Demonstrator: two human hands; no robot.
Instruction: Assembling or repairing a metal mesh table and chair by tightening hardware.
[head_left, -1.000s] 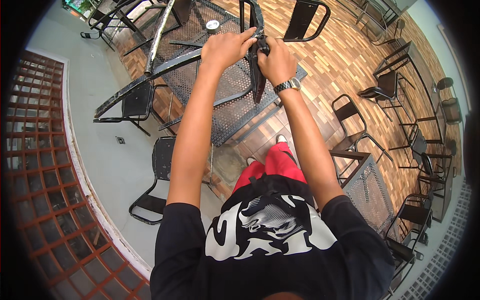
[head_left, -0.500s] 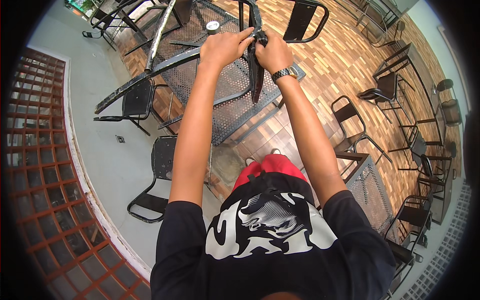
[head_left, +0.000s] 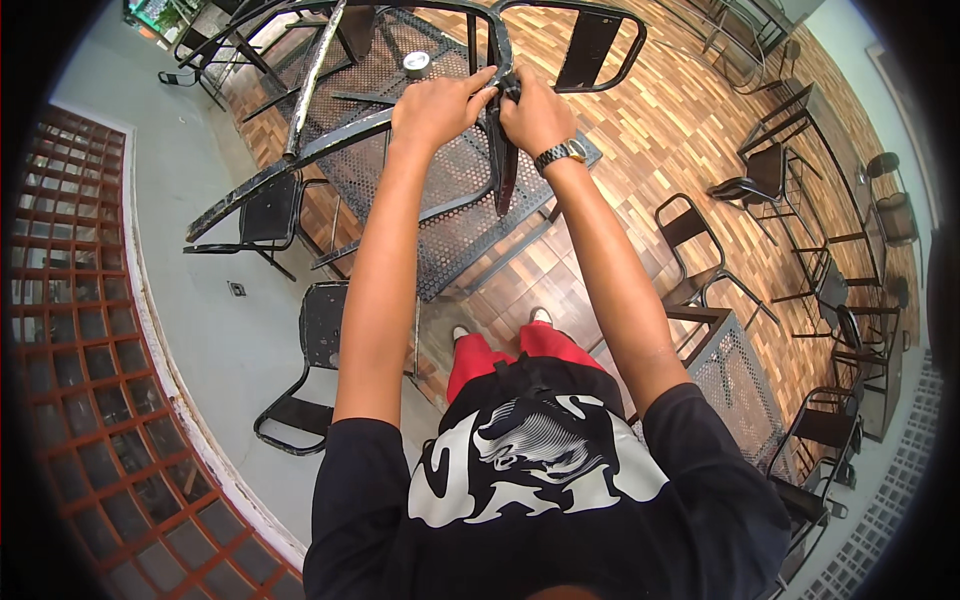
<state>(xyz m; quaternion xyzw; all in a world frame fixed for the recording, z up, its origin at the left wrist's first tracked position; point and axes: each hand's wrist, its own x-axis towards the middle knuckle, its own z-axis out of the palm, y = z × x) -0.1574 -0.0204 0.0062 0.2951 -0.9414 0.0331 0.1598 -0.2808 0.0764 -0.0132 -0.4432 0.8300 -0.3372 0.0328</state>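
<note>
Head view: both my left hand (head_left: 440, 105) and right hand (head_left: 535, 115) have fingers closed round the upturned chair's black metal frame (head_left: 497, 150), its bar running down toward me.

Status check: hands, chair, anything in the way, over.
Left hand and right hand both gripping the black chair, raised at arm's length. Mesh table right beneath it. More chairs close around.

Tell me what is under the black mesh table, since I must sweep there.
Through the mesh table wood-pattern floor shows, plus metal legs. Both hands grip a black chair frame above, covering part.
</note>
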